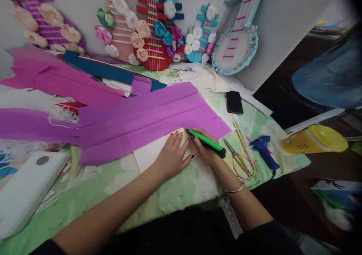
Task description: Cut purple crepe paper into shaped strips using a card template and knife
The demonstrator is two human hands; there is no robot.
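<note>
My left hand point(173, 155) lies flat with its fingers spread on a small cream piece point(181, 131), over a white sheet point(147, 154) near the table's front edge. Wrapped round a green and black cutter point(207, 140) is my right hand point(206, 145), just right of the left one. The cutter's tip points to the upper left, at the cream piece's edge. Behind both hands spreads a purple sheet point(152, 115) with fold lines, partly covering the white sheet.
Gold-handled scissors point(241, 164), a blue glue gun point(265, 151) and a yellow cup point(313, 140) are at right. A black flat object point(234, 102) lies behind them. A white device point(31, 189) sits at left. Decorated guitar shapes point(154, 40) line the wall.
</note>
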